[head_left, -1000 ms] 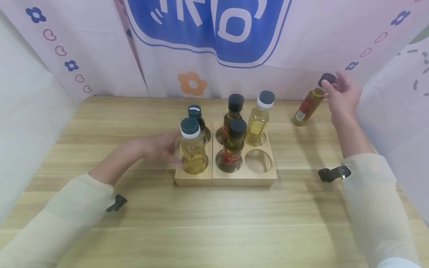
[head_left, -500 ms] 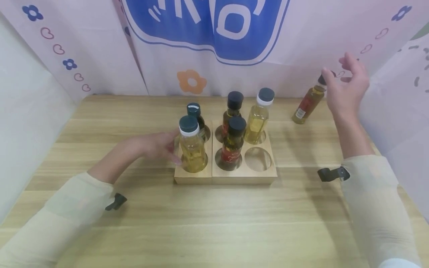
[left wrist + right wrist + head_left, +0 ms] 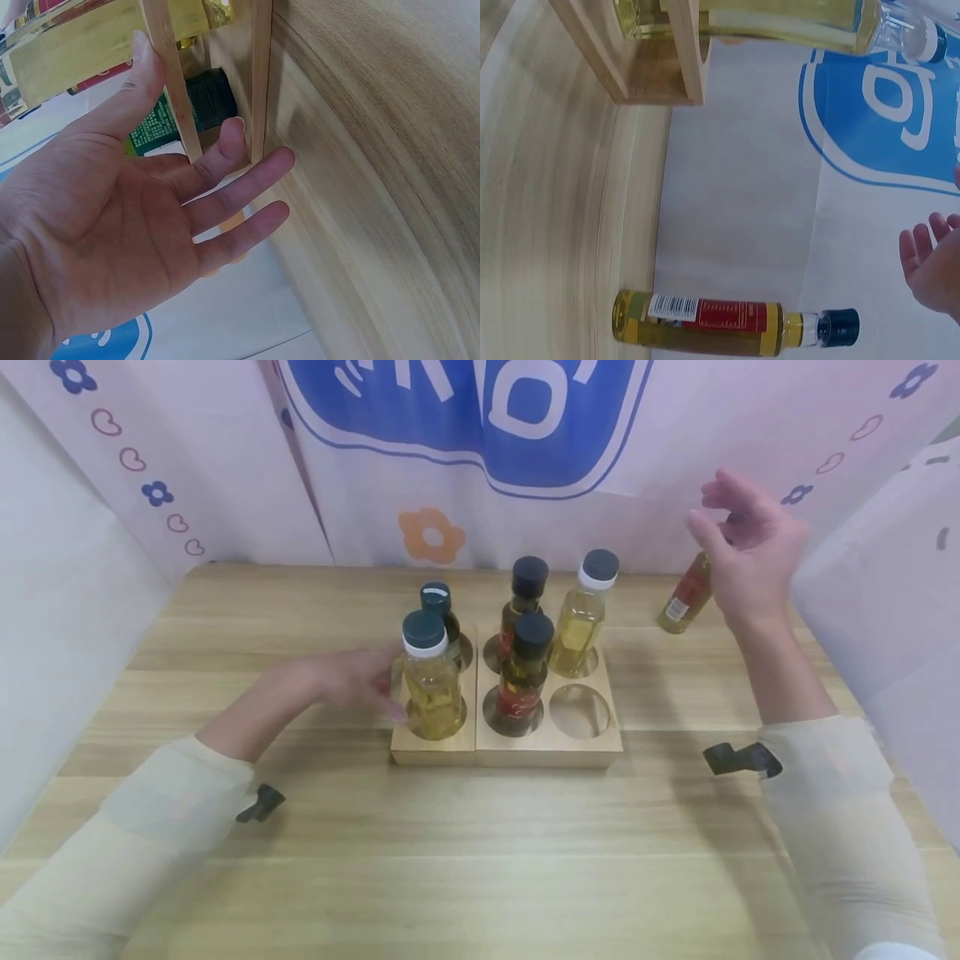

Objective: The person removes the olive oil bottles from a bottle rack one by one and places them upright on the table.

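Near the desk's point(image 3: 480, 877) far right corner, the oil bottle point(image 3: 688, 593) seemed placed, left hand point(image 3: 358, 681) loose, right hand point(image 3: 757, 556) empty, likely needing withdrawal.

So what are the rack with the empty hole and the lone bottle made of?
Rack: seemingly wood, smooth, judging by its pale tan colour and board-like edges; maybe bamboo. Lone bottle: see-through and slightly glossy, so probably glass, possibly clear plastic.
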A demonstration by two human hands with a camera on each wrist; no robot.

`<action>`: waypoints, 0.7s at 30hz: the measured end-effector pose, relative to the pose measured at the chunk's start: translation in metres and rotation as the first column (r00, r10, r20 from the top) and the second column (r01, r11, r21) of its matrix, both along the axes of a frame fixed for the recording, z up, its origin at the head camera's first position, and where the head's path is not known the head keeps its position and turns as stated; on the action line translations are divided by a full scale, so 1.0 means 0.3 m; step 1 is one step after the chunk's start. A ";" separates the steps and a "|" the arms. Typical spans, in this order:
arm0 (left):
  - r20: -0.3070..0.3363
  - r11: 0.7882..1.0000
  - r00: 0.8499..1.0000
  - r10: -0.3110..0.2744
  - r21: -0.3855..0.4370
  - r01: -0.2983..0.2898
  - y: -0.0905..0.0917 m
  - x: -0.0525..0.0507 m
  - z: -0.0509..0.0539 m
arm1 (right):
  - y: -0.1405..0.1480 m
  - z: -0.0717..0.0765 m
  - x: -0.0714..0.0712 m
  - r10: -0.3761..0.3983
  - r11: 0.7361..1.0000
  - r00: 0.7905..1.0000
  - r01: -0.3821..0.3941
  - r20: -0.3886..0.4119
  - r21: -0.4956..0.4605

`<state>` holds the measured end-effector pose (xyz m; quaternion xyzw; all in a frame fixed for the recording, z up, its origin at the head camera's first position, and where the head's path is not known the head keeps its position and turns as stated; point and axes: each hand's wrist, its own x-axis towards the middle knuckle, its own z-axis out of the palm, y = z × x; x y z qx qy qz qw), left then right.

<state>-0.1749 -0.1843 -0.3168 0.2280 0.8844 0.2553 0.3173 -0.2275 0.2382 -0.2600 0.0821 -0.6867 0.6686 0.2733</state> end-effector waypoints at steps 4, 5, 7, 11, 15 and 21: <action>-0.002 1.000 1.000 -0.001 -0.005 0.001 0.002 0.000 0.002 | -0.027 -0.005 0.021 0.133 0.991 0.991 -0.132 0.009 -0.024; -0.002 1.000 1.000 0.001 -0.006 -0.001 0.002 0.000 0.002 | -0.034 -0.006 0.026 0.159 0.987 0.987 -0.158 0.009 -0.008; 0.000 1.000 1.000 0.006 -0.005 -0.006 0.003 0.001 0.003 | -0.048 -0.011 0.035 0.216 0.976 0.976 -0.216 -0.010 0.036; 0.012 1.000 1.000 0.010 0.018 -0.011 0.003 0.000 0.001 | -0.078 -0.019 0.050 0.317 0.941 0.947 -0.309 -0.043 0.138; 0.023 0.999 1.000 0.016 0.037 -0.016 0.002 -0.001 -0.001 | -0.101 -0.023 0.067 0.374 0.906 0.927 -0.370 0.019 0.207; 0.017 0.999 1.000 0.020 0.026 -0.020 0.004 -0.004 0.003 | -0.123 -0.036 0.078 0.433 0.870 0.899 -0.435 0.059 0.231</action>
